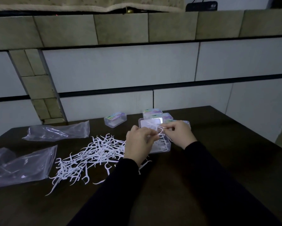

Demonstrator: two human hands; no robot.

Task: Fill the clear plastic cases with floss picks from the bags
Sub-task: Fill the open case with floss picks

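Observation:
An open clear plastic case (163,146) lies on the dark table, its lid (151,123) raised behind it and white floss picks inside. Both hands hover over it. My left hand (139,145) pinches a few floss picks (159,133) at its fingertips. My right hand (180,133) pinches the same small bunch from the other side. A loose pile of white floss picks (89,158) spreads across the table left of the case. Two clear plastic bags lie further left, one near (21,167) and one far (58,131).
A closed clear case with a coloured label (115,119) stands behind the pile. More labelled cases (155,113) are stacked behind the open one. A tiled wall rises just past the table's far edge. The table's right edge (251,137) runs diagonally.

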